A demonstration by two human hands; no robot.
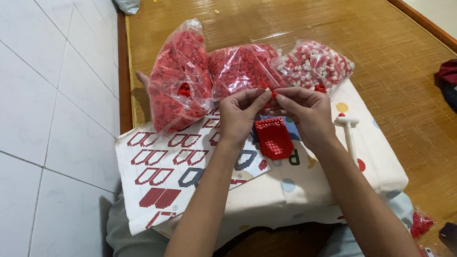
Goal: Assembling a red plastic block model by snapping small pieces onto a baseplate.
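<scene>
Near the bottom, two bare arms reach up from the person's lap. A white cloth (311,191) with coloured dots covers the lap like a small counter. On its left side lies a paper sheet (159,171) with red and dark pictures of brick shapes.

The left hand (240,115) and the right hand (306,113) meet in the middle, just above the cloth. Their fingers (260,98) are pinched narrow. Together they hold a tiny red brick (274,94) between the fingertips. The brick is up in the air, not lying on anything.

Right under the hands sits a flat red build (273,138) made of little bricks. It rests on the cloth, at the edge of the sheet. To the right of it lies a white tool (348,129) shaped like a small hammer, with one red bit beside its top.

Just past the hands are three clear bags in a row. The left bag (178,77) is tall and full of red bricks. The middle bag (241,67) holds red bricks too. The right bag (315,64) has red and white bricks mixed. The bags touch each other.

Everything sits on a woven brown mat (295,14). White floor tiles (45,99) are on the left. Dark and red clothes (455,82) lie at the far right edge.
</scene>
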